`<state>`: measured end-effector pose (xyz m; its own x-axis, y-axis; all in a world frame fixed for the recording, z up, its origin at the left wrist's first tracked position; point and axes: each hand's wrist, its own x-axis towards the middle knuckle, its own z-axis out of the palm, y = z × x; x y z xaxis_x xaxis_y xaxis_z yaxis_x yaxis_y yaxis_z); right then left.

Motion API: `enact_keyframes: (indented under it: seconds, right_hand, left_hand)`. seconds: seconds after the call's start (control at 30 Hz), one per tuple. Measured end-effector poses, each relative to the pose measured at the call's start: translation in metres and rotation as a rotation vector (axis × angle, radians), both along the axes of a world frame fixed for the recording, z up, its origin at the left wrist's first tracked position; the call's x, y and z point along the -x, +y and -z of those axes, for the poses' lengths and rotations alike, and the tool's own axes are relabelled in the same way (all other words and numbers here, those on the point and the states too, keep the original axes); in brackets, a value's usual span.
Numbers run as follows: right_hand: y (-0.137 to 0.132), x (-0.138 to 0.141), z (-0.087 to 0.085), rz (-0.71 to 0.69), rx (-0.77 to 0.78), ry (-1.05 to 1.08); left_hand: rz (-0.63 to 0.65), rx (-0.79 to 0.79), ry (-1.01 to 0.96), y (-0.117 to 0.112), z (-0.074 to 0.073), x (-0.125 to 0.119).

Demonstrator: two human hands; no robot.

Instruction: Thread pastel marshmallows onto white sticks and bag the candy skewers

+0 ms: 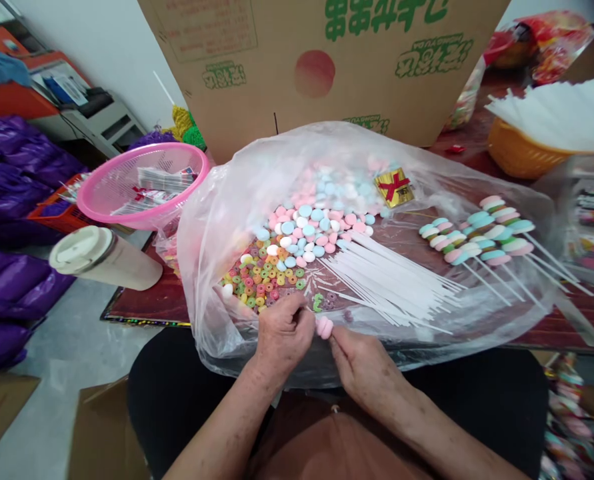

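My left hand (283, 333) and my right hand (364, 363) meet at the near edge of a clear plastic sheet (217, 220). Both pinch a pink round candy (323, 327) between their fingertips. Just beyond lie a pile of small coloured ring candies (264, 273), a heap of pink, blue and white disc candies (309, 230), and a bundle of thin white sticks (387, 280). Several finished skewers of stacked candies (477, 237) lie to the right on the sheet.
A pink basket (141, 183) with packets stands at left, a lidded cup (104, 257) lies beside it. A big cardboard box (321, 60) stands behind. An orange basket (519, 153) with white sheets is at back right. A gold wrapper bundle (393, 187) lies on the sheet.
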<state>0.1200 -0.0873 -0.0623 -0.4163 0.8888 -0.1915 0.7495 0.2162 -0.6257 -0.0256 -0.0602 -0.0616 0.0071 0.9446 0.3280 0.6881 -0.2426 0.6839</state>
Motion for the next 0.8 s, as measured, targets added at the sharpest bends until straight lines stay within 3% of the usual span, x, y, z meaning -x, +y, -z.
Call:
enact_keyframes:
  seconds: [0.23,0.4,0.53,0.67,0.8]
  right_hand:
    - [0.006,0.004,0.001,0.054,-0.178,-0.110]
    - [0.007,0.007,-0.002,-0.035,-0.171,-0.170]
    - [0.010,0.011,-0.005,0.028,-0.211,-0.245]
    - [0.016,0.011,-0.006,-0.003,-0.203,-0.298]
    - [0.026,-0.007,-0.002,0.129,-0.154,-0.060]
  left_hand:
    - [-0.065,0.102,0.033,0.003,0.008,-0.001]
    - [-0.131,0.125,-0.072,0.006,0.007,0.001]
    - [-0.084,0.164,-0.101,0.005,0.006,-0.004]
    - [-0.012,0.183,-0.144,-0.001,0.004,-0.007]
    - [0.155,0.293,-0.102,0.005,-0.007,0.006]
